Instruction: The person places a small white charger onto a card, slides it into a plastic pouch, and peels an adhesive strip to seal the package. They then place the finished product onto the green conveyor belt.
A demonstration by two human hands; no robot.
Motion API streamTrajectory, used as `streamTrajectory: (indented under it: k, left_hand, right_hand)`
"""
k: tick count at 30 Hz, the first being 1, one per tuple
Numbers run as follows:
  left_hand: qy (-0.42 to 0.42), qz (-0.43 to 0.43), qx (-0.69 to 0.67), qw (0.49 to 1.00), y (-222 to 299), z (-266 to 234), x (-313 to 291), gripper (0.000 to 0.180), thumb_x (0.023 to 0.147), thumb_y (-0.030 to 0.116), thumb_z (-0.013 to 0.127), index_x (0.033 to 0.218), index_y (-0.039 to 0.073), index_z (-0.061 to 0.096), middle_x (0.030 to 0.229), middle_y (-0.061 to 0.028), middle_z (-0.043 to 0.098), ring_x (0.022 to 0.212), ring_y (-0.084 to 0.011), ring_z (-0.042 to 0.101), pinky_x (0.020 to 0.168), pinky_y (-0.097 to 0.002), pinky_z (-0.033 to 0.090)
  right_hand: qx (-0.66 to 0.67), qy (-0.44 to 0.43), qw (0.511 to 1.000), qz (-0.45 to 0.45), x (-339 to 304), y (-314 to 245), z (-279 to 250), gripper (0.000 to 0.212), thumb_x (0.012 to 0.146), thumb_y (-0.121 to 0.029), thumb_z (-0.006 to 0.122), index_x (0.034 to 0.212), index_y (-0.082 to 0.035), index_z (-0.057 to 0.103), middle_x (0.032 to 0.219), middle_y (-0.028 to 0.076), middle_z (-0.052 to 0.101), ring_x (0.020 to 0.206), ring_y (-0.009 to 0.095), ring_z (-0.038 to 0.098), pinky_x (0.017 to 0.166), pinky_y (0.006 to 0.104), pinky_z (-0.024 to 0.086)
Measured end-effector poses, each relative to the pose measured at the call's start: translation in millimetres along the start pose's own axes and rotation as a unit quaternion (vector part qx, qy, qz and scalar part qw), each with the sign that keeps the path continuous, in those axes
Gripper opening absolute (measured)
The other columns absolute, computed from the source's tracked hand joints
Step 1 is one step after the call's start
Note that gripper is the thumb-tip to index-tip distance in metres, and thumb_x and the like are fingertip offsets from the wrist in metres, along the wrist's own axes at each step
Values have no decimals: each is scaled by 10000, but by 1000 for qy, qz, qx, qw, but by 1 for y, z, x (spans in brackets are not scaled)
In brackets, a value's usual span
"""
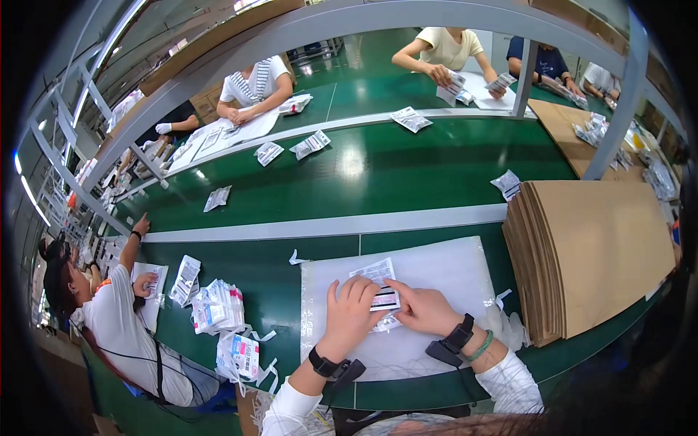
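Note:
Over a white padded mat (331, 356), my left hand (350, 314) and my right hand (427, 309) meet at a small printed label (385, 299) with a pink stripe. My left fingers curl over its left side, and the thumb and forefinger of my right hand pinch its right end. Beneath the label lies a clear-and-white printed pouch (374, 270), partly hidden by my hands. Whether the label touches the pouch is not visible. Both wrists wear black bands with small modules.
Left of the mat are a pile of label packs (218, 307), another pack (245, 354) and pouches (186, 280). A tall cardboard stack (600, 254) stands at right. Beyond a metal rail, scattered pouches (310, 145) lie on a green conveyor belt (349, 189). Co-workers sit across and at left.

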State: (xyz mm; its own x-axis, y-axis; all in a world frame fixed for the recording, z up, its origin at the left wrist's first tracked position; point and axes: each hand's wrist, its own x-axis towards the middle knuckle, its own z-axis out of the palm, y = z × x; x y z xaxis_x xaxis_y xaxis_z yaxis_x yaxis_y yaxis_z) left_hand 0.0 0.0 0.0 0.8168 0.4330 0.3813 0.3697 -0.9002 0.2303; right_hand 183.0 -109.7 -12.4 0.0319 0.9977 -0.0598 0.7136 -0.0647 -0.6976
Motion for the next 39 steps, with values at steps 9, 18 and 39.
streamTrajectory:
  k: [9, 18, 39]
  left_hand:
    - [-8, -17, 125, 992, 19, -1, -2, 440, 697, 218, 783, 1094, 168, 601, 1119, 16, 591, 1064, -184, 570, 989, -516, 369]
    - [41, -40, 176, 983, 22, 6, 0, 386, 688, 82, 708, 1050, 164, 606, 1102, 3, 604, 1005, -192, 585, 956, -489, 364]
    - [-13, -84, 134, 987, -1, 28, 6, 275, 739, 63, 664, 990, 138, 579, 954, -36, 596, 846, -231, 639, 835, -436, 410]
  right_hand:
    - [-78, 216, 964, -133, -2, -3, 12, 365, 812, -164, 684, 1161, -141, 579, 912, 54, 653, 818, 284, 641, 664, 417, 515]
    - [-32, 165, 975, -143, -1, -6, 23, 250, 799, -92, 629, 1045, -116, 593, 859, 105, 621, 809, 340, 627, 690, 454, 509]
    - [9, 169, 969, -180, 4, -5, 31, 310, 798, -49, 598, 1107, -84, 591, 857, 150, 646, 787, 373, 629, 699, 476, 510]
